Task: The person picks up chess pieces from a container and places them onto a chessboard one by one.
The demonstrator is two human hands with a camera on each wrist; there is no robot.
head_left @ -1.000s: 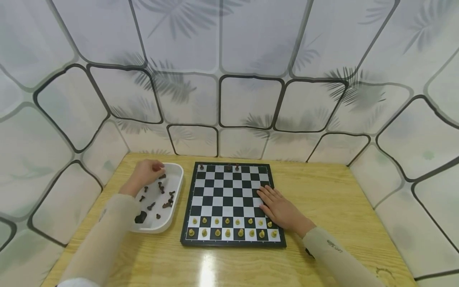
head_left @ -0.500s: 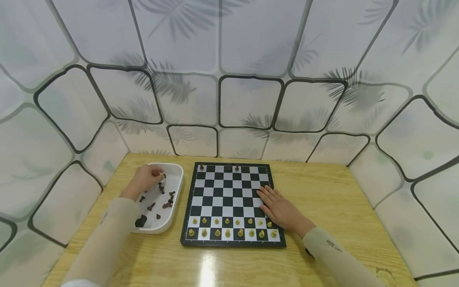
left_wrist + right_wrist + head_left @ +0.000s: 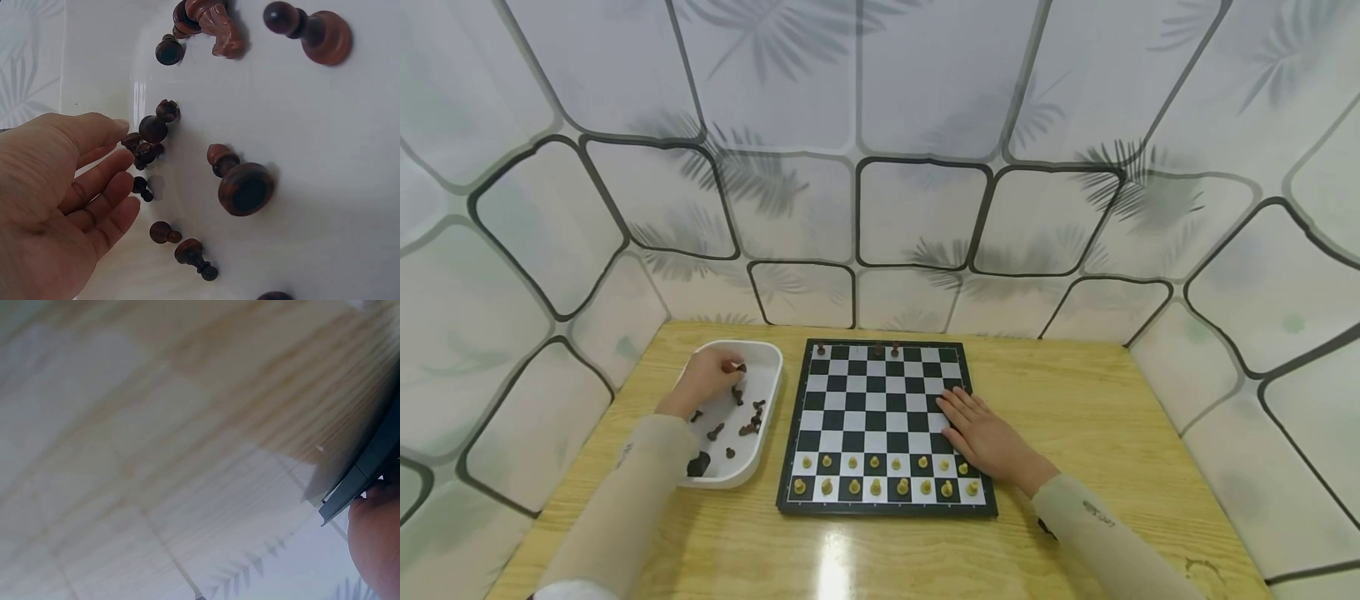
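Observation:
My left hand (image 3: 703, 379) reaches into the white tray (image 3: 773, 375), its fingertips by a dark chess piece (image 3: 742, 367) near the far end. In the left wrist view the thumb and curved fingers (image 3: 103, 187) come close to dark brown pieces; whether they pinch one is unclear. A rook (image 3: 160, 119), a knight (image 3: 225, 34) and pawns lie tipped over in the tray. My right hand (image 3: 992, 433) rests flat, fingers straight, on the right edge of the chessboard (image 3: 867, 421). Yellow pieces (image 3: 876, 487) stand in two rows at the near side; dark ones (image 3: 895, 350) stand along the far row.
A dark object (image 3: 698, 464) lies in the tray's near left corner. Tray and board stand side by side on the wooden table (image 3: 1067, 392). A patterned curtain (image 3: 917, 212) closes off the back and sides. Bare tabletop shows to the board's right.
My left hand has shifted slightly toward me and to the right inside the tray, its fingertips drawing in by the dark piece. The right hand and the board's pieces stay put.

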